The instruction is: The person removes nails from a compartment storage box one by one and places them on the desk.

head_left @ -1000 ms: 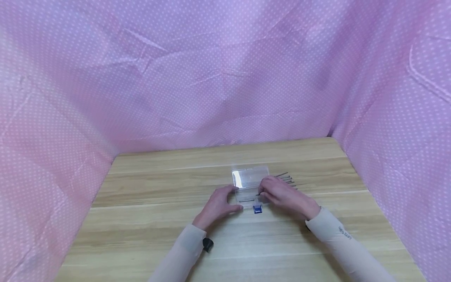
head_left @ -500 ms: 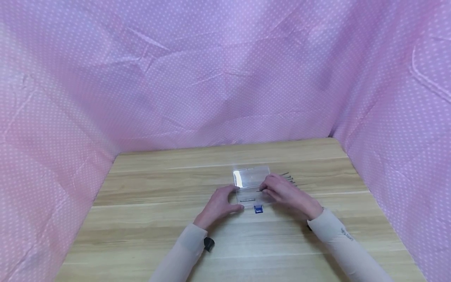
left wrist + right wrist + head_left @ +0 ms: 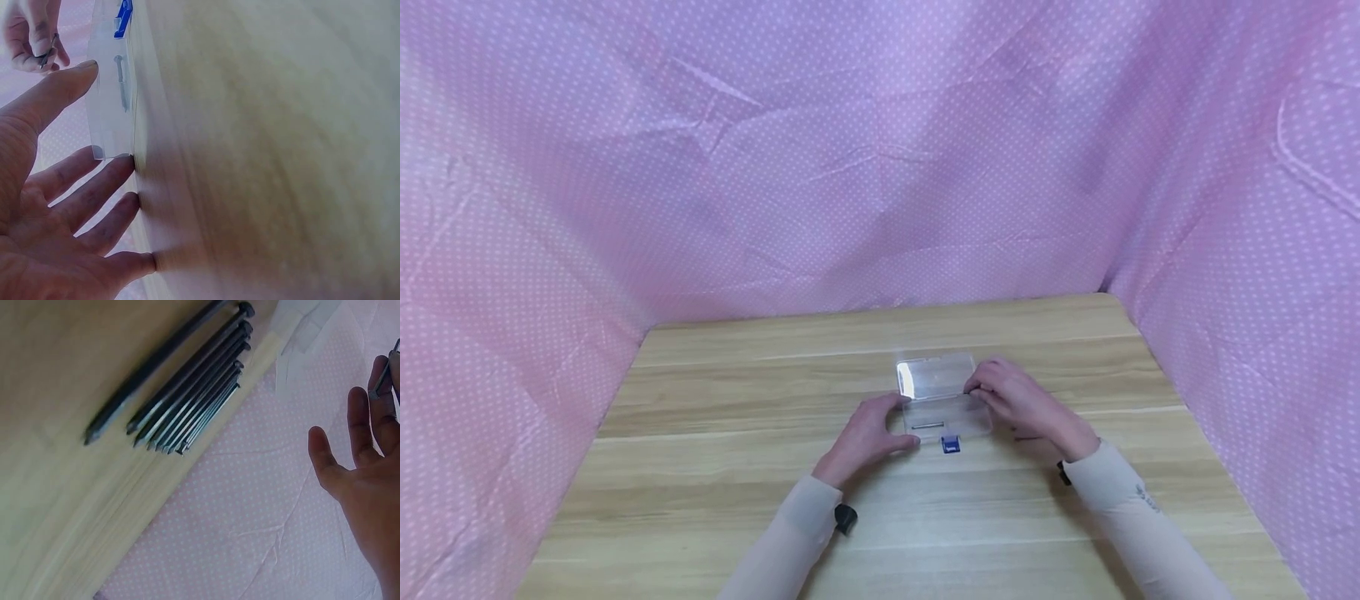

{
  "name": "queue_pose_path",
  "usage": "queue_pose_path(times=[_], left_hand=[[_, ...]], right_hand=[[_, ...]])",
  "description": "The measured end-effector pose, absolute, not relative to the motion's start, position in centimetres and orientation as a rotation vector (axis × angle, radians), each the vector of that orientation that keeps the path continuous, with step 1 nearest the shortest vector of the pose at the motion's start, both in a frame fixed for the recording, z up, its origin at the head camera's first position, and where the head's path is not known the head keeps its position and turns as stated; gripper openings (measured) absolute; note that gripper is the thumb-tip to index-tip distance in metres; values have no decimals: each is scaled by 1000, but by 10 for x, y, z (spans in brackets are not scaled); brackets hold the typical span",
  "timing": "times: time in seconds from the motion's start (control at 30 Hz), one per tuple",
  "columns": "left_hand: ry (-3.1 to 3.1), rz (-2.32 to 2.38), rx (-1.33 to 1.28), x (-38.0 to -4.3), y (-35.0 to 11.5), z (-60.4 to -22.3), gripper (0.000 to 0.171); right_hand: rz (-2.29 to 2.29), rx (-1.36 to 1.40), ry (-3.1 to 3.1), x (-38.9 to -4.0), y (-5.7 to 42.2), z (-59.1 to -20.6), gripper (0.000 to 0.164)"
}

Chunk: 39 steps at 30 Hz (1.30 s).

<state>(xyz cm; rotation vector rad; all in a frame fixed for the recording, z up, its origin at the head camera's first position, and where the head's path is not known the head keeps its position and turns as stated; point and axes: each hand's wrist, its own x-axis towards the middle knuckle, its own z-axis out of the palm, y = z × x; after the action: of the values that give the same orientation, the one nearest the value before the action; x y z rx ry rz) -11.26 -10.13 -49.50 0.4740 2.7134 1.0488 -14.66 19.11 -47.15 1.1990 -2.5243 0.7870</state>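
Note:
A clear plastic box (image 3: 962,414) lies with its lid (image 3: 936,377) folded back and its blue latch (image 3: 951,444) toward me. My left hand (image 3: 867,431) holds the box's left end, thumb at the front and forefinger near the hinge. One nail (image 3: 928,425) rests inside, also visible through the side in the left wrist view. Over the box's right back corner, my right hand (image 3: 1017,406) pinches another nail (image 3: 382,378) between thumb and fingers. Several dark nails (image 3: 187,387) lie side by side on the table in the right wrist view; my right hand hides them in the head view.
The wooden table (image 3: 737,467) reaches back to a pink dotted cloth (image 3: 880,208), which also hangs at both sides. A black band (image 3: 846,519) sits at my left wrist, below the sleeve's cuff.
My right hand, with the nail, has moved right from over the box's middle to its right back corner. The left hand and the box stay in place.

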Motion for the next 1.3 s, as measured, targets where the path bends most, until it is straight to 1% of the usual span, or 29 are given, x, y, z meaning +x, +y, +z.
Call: queue_pose_path(times=[0.33,0.6,1.3], left_hand=[[2702,1050,460,-112,-101,-495,72],[2700,1042,471,-112,-100,-494,71],[2705,1037,455,-112,-100,-494,71]], right_hand=[[801,1163,-2423,-161,203,-463,19],[788,1138,-2439,-171,212,-456,17],[868,1023,-2629,-194,230,-461,14]])
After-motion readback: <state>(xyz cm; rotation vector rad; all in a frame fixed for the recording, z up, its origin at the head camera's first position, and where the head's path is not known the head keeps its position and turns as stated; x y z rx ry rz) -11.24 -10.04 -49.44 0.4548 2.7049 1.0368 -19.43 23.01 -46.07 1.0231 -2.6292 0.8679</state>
